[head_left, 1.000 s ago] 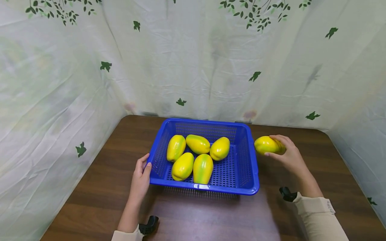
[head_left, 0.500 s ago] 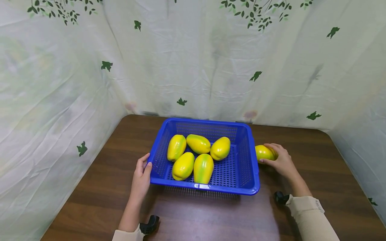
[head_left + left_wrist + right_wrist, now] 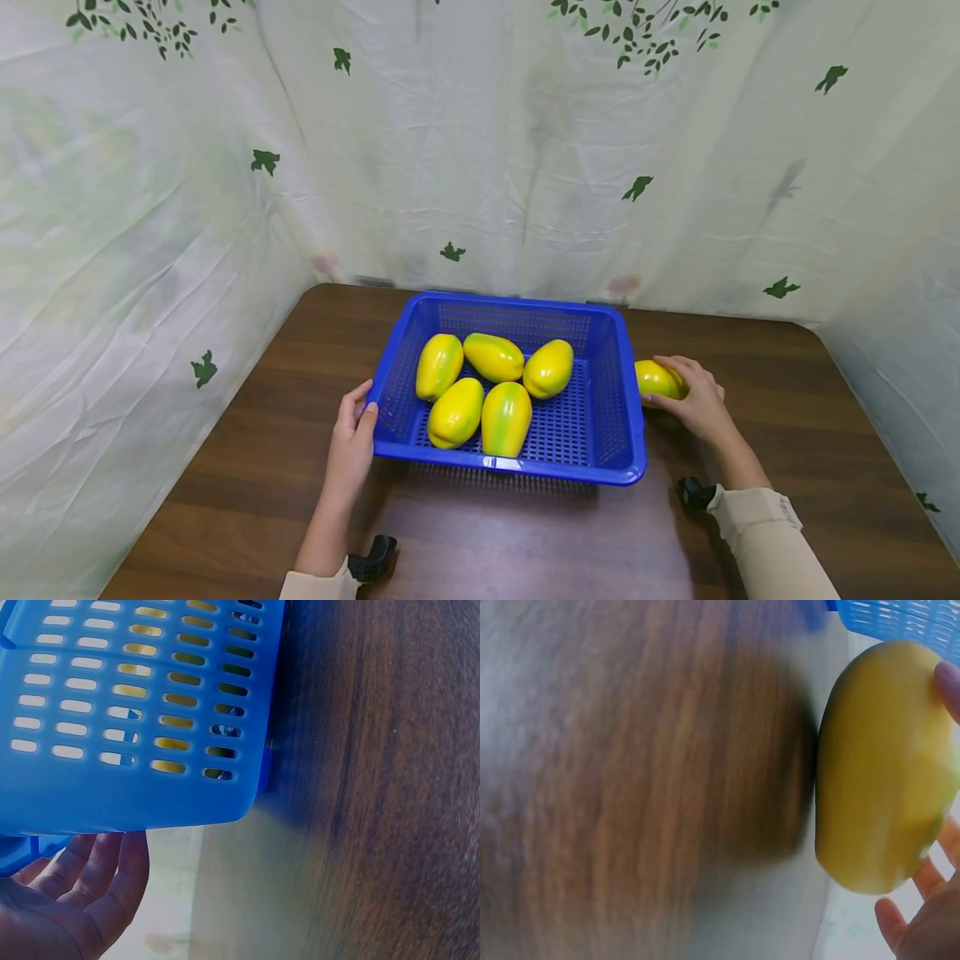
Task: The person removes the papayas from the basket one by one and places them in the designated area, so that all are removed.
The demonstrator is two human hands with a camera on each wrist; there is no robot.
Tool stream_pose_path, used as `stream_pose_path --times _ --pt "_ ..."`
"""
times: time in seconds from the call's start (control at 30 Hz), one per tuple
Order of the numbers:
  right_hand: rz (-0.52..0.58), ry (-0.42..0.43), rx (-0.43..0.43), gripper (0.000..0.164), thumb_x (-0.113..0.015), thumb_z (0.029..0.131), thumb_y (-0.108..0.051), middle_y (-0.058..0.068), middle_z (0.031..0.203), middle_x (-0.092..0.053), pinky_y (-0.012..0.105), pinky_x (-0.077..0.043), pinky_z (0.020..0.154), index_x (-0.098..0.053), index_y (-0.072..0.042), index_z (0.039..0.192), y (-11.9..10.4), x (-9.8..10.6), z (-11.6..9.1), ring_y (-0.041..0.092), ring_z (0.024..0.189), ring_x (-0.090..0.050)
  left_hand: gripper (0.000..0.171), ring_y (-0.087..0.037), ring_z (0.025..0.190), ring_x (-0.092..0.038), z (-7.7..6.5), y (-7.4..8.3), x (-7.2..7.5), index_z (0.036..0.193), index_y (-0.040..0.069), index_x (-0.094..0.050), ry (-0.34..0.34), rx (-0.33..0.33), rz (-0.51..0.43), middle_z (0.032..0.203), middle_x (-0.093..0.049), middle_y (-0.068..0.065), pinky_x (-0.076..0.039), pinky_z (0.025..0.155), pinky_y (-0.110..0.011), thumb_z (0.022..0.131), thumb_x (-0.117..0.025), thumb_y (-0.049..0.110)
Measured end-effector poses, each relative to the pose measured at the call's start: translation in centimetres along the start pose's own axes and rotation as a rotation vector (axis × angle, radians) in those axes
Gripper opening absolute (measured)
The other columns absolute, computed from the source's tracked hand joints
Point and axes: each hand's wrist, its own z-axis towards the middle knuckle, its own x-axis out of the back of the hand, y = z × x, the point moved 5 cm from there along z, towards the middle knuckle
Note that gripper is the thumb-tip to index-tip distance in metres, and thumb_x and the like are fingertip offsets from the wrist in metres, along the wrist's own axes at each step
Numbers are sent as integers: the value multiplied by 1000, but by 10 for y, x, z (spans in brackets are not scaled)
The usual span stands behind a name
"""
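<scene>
A blue plastic basket with slotted walls sits on the brown table, holding several glossy yellow papayas streaked with green. My left hand grips the basket's left rim, thumb on top and fingers underneath; the left wrist view has those fingers against the rim from below. Just outside the basket's right wall, my right hand holds another papaya between thumb and fingers. In the right wrist view this papaya is low over the table, and the hand covers part of it.
The brown wooden table extends around the basket. A pale cloth curtain printed with leaves and birds encloses the back and sides. A black wrist-camera mount sits on each wrist, beside a beige sleeve.
My right hand has brought its papaya left and nearer to me, down beside the basket's right wall, then stayed almost still. The left hand and basket have not moved.
</scene>
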Motion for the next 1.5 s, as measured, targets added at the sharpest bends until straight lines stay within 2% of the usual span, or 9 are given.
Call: stream_pose_path --times 0.27,0.4,0.6,0.83,0.97,1.27,1.5 --pt "52 24 -18 60 -70 79 -29 25 131 -36 65 -11 88 -47 -3 127 -4 9 -1 48 115 -27 37 -23 104 -47 1 -1 -1 134 10 -34 16 -14 -42 125 -45 -16 -40 76 -16 97 -37 19" --pt "77 22 -17 63 -67 81 -31 23 133 -34 66 -15 89 -41 -4 132 -15 18 0 46 119 -26 37 -24 103 -47 2 -3 -1 134 10 -34 21 -19 -46 123 -45 -17 -41 75 -16 97 -36 19" --pt "82 75 76 61 -68 81 -24 21 132 -36 62 -24 90 -41 -5 133 -35 33 5 41 120 -29 37 -23 103 -47 3 -3 -1 134 10 -35 28 -21 -53 124 -45 -17 -40 76 -16 97 -36 18" --pt "85 92 142 61 -69 80 -23 14 132 -38 58 -25 92 -41 -11 134 -67 43 14 35 121 -31 37 -23 103 -47 3 -3 0 134 11 -35 31 -11 -52 124 -45 -17 -40 75 -16 97 -36 19" --pt "58 90 203 62 -69 80 -23 15 132 -39 58 -25 92 -41 -12 134 -90 46 22 35 121 -32 38 -24 105 -46 2 -2 1 134 11 -34 25 -5 -51 125 -44 -16 -40 77 -17 97 -36 20" --pt "39 66 349 64 -70 78 -24 12 133 -40 54 -25 95 -41 -11 134 -140 38 39 31 123 -32 38 -25 104 -47 1 -1 1 134 11 -34 21 -3 -58 124 -44 -16 -41 77 -18 97 -36 20" --pt "94 -15 333 67 -69 79 -29 11 134 -38 52 -28 95 -38 -13 136 -158 16 55 30 122 -33 37 -24 101 -48 3 -2 0 133 11 -35 25 -8 -63 122 -46 -17 -42 75 -18 97 -37 19"
